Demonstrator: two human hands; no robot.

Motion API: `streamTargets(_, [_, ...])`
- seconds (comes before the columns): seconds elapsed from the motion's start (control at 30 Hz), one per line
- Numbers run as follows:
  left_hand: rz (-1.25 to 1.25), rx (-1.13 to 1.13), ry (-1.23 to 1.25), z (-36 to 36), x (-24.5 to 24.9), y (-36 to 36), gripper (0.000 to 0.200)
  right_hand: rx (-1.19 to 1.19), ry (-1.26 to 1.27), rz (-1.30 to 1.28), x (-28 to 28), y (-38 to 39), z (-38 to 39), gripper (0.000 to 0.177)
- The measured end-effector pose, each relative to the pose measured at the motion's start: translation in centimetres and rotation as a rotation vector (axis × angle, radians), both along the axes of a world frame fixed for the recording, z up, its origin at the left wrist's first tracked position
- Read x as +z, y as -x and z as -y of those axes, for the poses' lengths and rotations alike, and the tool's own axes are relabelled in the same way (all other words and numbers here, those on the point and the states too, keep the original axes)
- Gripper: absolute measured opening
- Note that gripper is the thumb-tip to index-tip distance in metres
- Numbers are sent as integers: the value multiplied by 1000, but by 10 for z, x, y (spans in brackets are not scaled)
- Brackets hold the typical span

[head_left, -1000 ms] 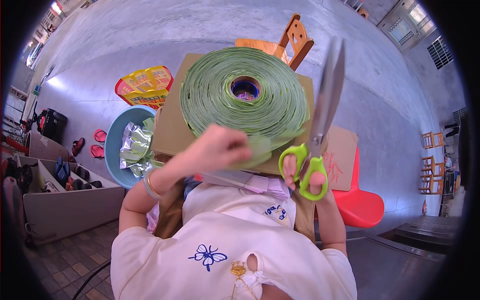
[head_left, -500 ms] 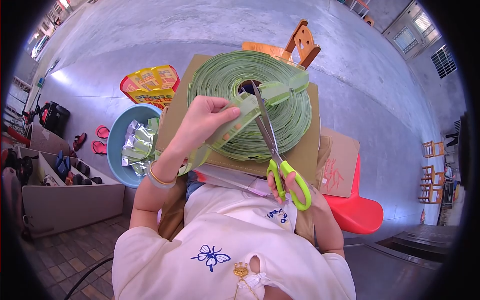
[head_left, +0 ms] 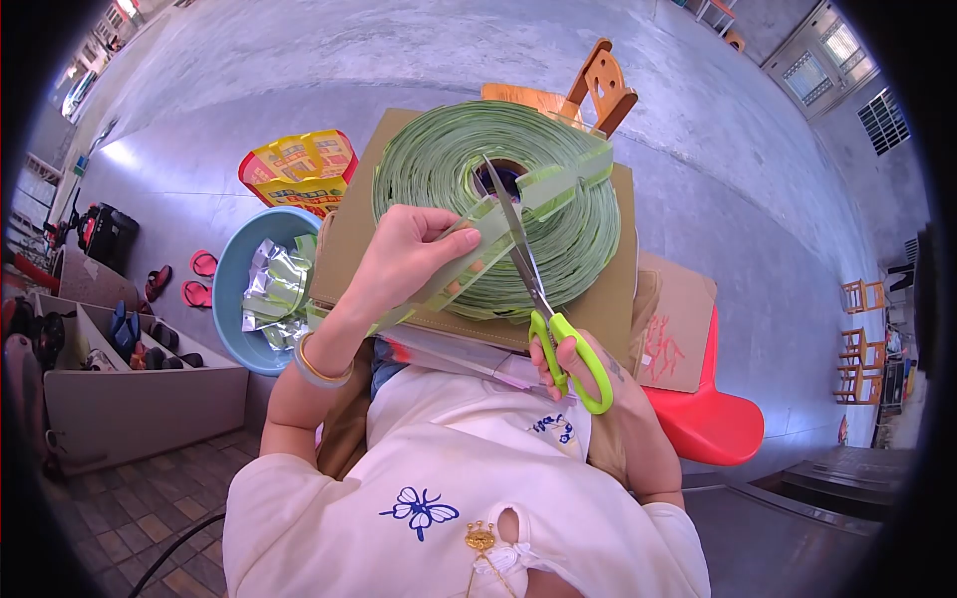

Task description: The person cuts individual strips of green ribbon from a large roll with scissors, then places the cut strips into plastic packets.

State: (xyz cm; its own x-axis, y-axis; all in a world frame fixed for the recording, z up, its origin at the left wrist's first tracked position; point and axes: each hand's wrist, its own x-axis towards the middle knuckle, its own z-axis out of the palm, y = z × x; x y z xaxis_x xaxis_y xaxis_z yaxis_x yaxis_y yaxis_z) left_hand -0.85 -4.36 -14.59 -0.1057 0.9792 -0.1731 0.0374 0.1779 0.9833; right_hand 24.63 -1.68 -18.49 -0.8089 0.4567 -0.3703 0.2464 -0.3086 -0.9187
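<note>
A large flat roll of green printed strip (head_left: 429, 159) lies on a brown cardboard box (head_left: 349, 234) in front of me. With thumb and fingers, my left hand (head_left: 411, 257) pinches a length of this translucent strip (head_left: 444, 291) over the near left part of the roll. My right hand (head_left: 560, 361) has its fingers through the lime-green handles of a pair of scissors (head_left: 526, 257). The blades point away from me, slightly apart, and cross the strip just right of my left fingertips. Another stretch of strip (head_left: 563, 187) lies across the roll's right side.
A blue basin (head_left: 233, 261) to the left holds silvery and green packets (head_left: 274, 284). Behind it stands a yellow and red bag (head_left: 299, 164). A wooden chair (head_left: 600, 85) is beyond the box; a red chair (head_left: 708, 424) with cardboard (head_left: 678, 309) is at right. Shoes fill an open-topped divided box (head_left: 140, 389).
My left hand has lowered slightly and turned, drawing the strip straighter. The scissors have shifted a little left, their blades now lying over the strip by my left fingertips.
</note>
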Motion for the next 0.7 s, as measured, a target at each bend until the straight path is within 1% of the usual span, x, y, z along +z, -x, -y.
streamTargets(0.1, [6, 10, -23, 1, -1, 0, 23, -27, -10, 18, -1, -5, -3, 55])
streamTargets(0.2, [20, 16, -20, 1, -1, 3, 23, -120, 49, 95, 11, -3, -3, 44])
streamTargets(0.3, [28, 5, -21, 3, 4, 8, 23, -183, -137, 226, 23, 8, -12, 32])
streamTargets(0.4, [18, -82, -9, 9, 13, 23, 21, -325, -1139, 188, 4, 26, -41, 24])
streamTargets(0.43, [13, -122, -2, 10, 17, 28, 20, -351, -1179, 240, 4, 33, -48, 23])
streamTargets(0.5, [14, -134, -59, 16, 29, 33, 19, -397, -1257, 343, 2, 47, -59, 23])
streamTargets(0.53, [17, -137, -86, 20, 36, 34, 18, -372, -1346, 330, -7, 50, -66, 27])
streamTargets(0.63, [60, -96, -168, 22, 56, 22, 17, -343, -1367, 209, -8, 59, -71, 28])
streamTargets(0.67, [36, -71, -159, 21, 62, 16, 17, -388, -1294, 96, -1, 61, -72, 25])
streamTargets(0.7, [13, -49, -147, 19, 66, 9, 17, -392, -1069, -80, 18, 66, -67, 22])
